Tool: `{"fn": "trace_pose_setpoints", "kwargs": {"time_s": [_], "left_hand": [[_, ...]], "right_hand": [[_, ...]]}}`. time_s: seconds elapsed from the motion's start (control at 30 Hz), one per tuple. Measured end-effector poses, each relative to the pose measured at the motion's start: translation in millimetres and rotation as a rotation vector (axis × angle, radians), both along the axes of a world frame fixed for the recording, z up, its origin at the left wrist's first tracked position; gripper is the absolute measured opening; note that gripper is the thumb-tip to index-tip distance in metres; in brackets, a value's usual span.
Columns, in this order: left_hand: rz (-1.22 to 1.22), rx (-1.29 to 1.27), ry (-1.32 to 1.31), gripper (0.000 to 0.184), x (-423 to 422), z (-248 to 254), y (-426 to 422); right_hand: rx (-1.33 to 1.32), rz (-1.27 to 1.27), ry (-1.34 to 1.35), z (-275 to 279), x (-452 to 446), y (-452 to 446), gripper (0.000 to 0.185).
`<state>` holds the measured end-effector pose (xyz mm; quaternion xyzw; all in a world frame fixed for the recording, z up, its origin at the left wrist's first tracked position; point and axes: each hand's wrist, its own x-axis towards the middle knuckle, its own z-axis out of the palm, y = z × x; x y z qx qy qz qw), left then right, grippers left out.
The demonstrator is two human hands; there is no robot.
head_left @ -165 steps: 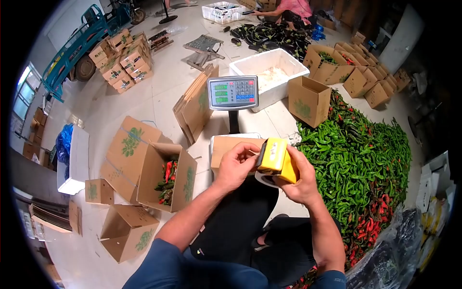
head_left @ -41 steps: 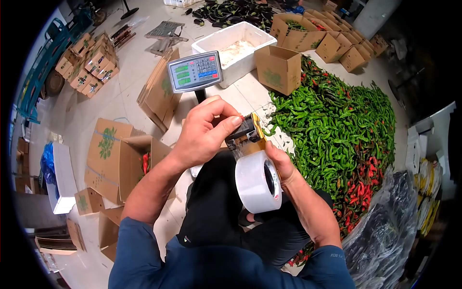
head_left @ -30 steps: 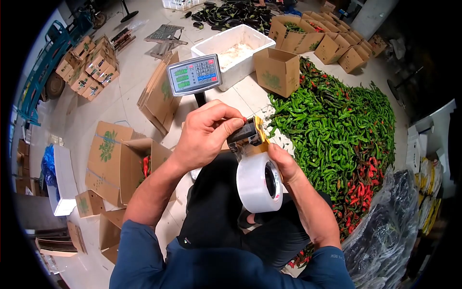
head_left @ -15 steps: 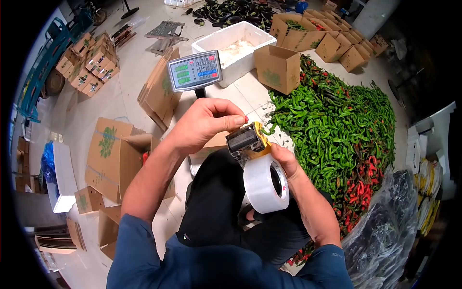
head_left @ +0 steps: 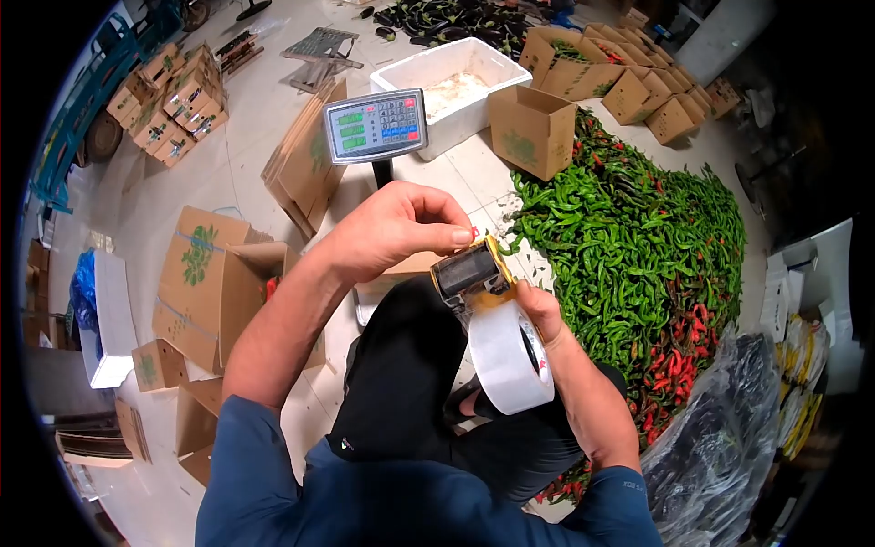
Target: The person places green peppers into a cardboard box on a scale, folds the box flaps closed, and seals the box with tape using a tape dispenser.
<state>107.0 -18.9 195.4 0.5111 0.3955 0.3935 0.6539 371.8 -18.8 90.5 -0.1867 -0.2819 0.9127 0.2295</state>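
Observation:
A yellow and black tape dispenser with a wide roll of clear tape is held over my lap. My right hand grips its far side, thumb showing and most fingers hidden behind it. Above the dispenser's top edge, my left hand has thumb and forefinger pinched on a small red bit. Just beyond my hands stands a scale with a lit display, and part of a box lies below my left wrist.
Green and red peppers are heaped at the right beside crumpled plastic. Open cartons stand left and beyond the heap. A white foam box is behind the scale, with eggplants farther back.
The dispenser has turned from its closed yellow side to show its black front and tape roll. My left hand has recently risen slightly off its top edge. The view has shifted.

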Motion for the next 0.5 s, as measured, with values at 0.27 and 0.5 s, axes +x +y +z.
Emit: {"fn": "trace_pose_setpoints", "kwargs": {"time_s": [0.27, 0.5], "left_hand": [[0.045, -0.011, -0.108, 0.017, 9, -15, -2], [-0.020, -0.123, -0.167, 0.016, 4, -34, -4]], "right_hand": [[0.142, 0.015, -0.111, 18, -5, 0, 0.084], [0.314, 0.050, -0.191, 21, -1, -3, 0.080]]}}
